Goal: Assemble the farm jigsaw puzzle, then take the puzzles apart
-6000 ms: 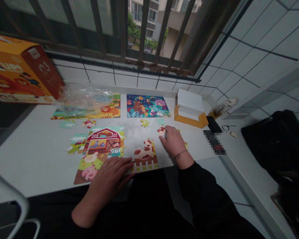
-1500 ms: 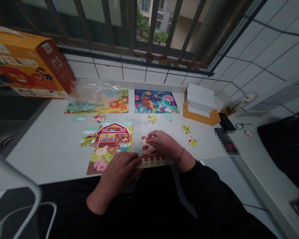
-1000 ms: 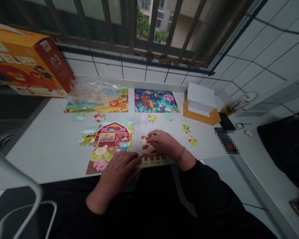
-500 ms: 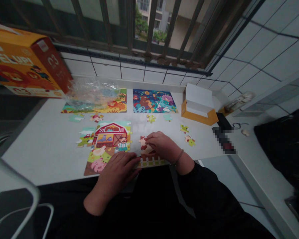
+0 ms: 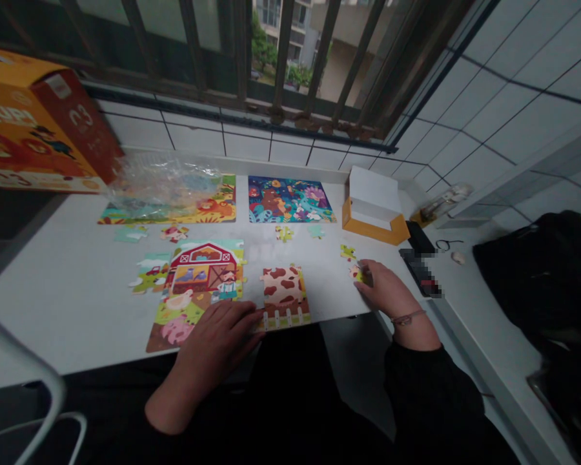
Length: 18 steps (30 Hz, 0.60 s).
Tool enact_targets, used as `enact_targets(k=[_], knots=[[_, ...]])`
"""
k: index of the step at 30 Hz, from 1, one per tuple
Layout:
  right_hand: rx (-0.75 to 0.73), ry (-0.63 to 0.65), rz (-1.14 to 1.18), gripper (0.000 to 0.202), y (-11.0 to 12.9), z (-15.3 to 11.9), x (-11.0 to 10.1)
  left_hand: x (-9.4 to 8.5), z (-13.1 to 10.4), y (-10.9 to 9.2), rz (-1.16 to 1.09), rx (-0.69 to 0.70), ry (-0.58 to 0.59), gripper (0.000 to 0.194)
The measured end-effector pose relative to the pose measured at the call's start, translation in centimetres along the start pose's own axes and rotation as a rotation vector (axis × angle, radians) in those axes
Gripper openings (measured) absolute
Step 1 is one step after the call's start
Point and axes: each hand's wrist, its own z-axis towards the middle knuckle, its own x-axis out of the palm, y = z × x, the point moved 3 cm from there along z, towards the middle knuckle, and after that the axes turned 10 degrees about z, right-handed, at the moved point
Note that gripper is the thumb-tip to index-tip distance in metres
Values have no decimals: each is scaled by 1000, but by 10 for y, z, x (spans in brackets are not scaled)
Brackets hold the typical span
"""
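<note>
Touches pink-green piece (image 5: 356, 274) on the counter (image 5: 326, 297) with right hand (image 5: 388, 290) half-curled, just beside green piece (image 5: 347, 252); cannot tell whether gripped. Rests left hand (image 5: 221, 330) palm-down, outstretched, across lower right corner of barn block (image 5: 206, 278), reaching cow block (image 5: 283, 287) along the counter's front edge. Leaves room between cow block and right hand. Has moved right hand off cow block since half a second ago. Beyond, shows small box (image 5: 368, 228) open, white inside; big box (image 5: 19, 123), contents hidden; plastic wrap (image 5: 162, 184) over lion puzzle (image 5: 217, 210).
</note>
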Motion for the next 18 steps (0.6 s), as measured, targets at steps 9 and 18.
enact_targets(k=[9, 18], knots=[[27, -2, 161, 54, 8, -4, -1, -1, 0, -1, -7, -3, -1, 28], [-153, -46, 315, 56, 63, -9, 16, -1, -1, -1, -4, -11, 1, 27]])
